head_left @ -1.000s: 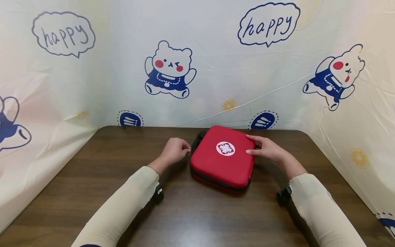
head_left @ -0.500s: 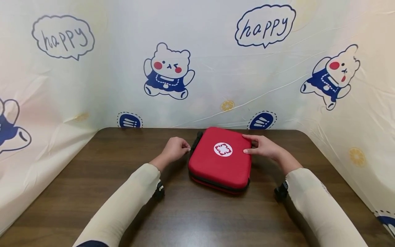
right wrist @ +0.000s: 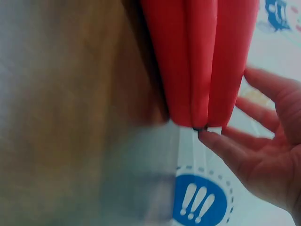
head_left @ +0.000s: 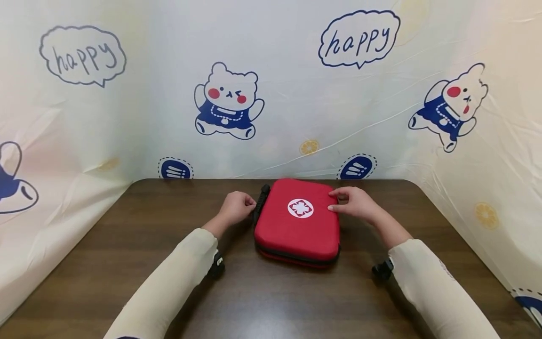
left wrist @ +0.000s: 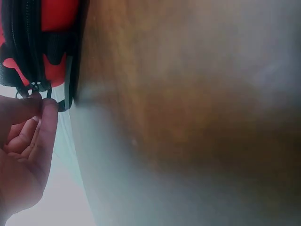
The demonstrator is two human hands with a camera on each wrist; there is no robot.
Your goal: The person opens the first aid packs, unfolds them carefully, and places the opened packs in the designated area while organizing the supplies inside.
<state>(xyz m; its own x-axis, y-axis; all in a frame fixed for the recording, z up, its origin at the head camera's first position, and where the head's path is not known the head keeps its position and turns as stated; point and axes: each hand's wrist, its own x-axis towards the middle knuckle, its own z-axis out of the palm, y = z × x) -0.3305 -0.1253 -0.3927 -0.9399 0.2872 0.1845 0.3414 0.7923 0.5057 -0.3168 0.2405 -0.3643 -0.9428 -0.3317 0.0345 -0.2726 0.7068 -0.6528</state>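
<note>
Plainly, a red case (head_left: 294,240) sits on the far part of the bench (head_left: 271,301), slightly right of the middle, lid down, its round white emblem (head_left: 300,208) facing up and a black handle (head_left: 261,200) along its left side. On that left side, I see the person's left hand (head_left: 237,208) with its grip pinched on a zipper pull (left wrist: 35,88). The right hand (head_left: 356,205) has its grip spread, fingertips touching the case's right edge near the far corner. Beyond the bench hangs a pale sheet (head_left: 292,108) printed with cartoon bears.
</note>
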